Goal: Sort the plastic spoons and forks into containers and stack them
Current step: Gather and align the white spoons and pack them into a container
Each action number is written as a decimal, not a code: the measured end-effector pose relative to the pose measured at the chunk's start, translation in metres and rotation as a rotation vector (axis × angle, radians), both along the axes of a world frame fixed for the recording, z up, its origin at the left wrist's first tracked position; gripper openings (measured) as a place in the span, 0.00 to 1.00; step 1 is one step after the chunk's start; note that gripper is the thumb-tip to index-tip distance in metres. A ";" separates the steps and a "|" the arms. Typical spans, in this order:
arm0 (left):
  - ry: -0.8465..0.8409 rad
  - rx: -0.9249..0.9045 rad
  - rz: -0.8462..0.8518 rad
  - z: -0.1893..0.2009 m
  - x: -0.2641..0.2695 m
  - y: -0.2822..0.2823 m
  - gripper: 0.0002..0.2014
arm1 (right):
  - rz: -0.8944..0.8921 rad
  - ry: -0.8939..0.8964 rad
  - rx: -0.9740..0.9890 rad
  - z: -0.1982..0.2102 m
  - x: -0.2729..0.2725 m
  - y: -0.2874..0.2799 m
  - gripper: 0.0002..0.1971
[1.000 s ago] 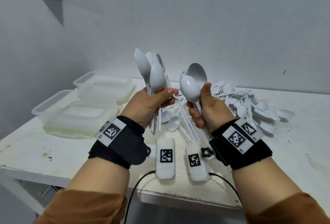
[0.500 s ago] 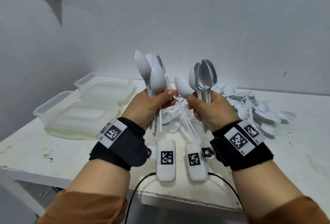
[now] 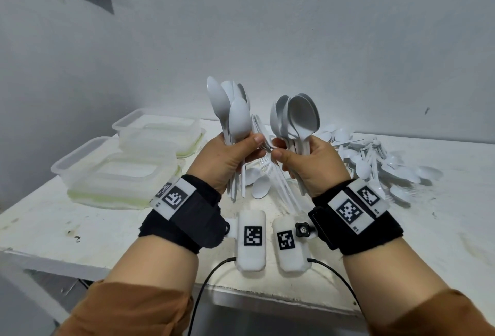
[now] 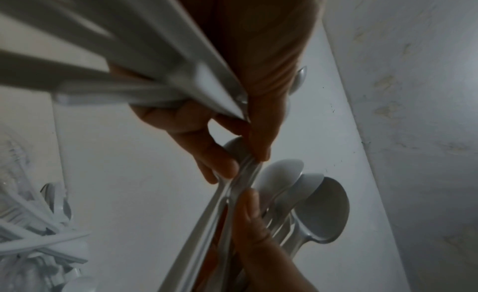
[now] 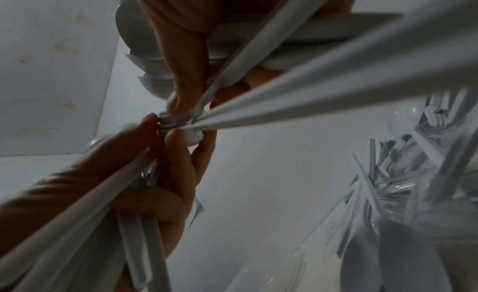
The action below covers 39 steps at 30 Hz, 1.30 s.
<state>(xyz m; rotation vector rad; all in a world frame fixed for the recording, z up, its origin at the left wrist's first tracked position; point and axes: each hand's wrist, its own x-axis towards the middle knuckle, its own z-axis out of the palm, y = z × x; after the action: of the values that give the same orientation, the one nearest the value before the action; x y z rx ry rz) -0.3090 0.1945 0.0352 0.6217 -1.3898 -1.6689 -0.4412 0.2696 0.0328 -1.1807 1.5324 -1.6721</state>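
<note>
So you've got the white counter (image 3: 442, 241) under everything, pushed up against a pale wall. Over on its left side sit the clear plastic containers (image 3: 117, 166), two low stacks, one behind the other, lids on as far as I can tell. On the right side there's the loose pile of spoons and forks (image 3: 375, 164), all white plastic, spread out in a heap, with a couple of stray spoons lying between your wrists and the pile.

Your left hand (image 3: 227, 158) is raised above the counter with its fingers wrapped round a bunch of spoons (image 3: 233, 113), bowls up, handles poking out below the fist. Your right hand (image 3: 310, 166) is right next to it, fingertips practically touching the left ones, and it's gripping its own bunch, a second set of spoons (image 3: 300, 118), nested bowl into bowl and also pointing up. From the wrist views it's mostly blurry handles and fingers pinching them together.
</note>
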 end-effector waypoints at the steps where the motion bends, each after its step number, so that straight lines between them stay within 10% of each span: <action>1: 0.006 0.005 -0.005 0.000 0.000 0.000 0.05 | 0.005 -0.004 -0.001 0.000 0.001 0.000 0.11; 16: 0.000 -0.072 -0.017 -0.002 0.001 0.002 0.17 | 0.034 -0.079 -0.054 0.000 0.004 0.002 0.08; 20: -0.010 -0.049 0.012 0.002 0.002 0.006 0.03 | -0.013 -0.092 -0.061 -0.001 0.002 0.001 0.07; 39: 0.038 -0.009 -0.011 0.001 0.003 0.009 0.06 | 0.050 0.058 -0.022 -0.001 0.009 -0.001 0.12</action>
<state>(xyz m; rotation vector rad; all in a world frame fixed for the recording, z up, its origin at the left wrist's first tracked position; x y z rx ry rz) -0.3057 0.2032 0.0360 0.5752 -1.3757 -1.6738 -0.4318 0.2687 0.0314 -1.2793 1.5098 -1.6394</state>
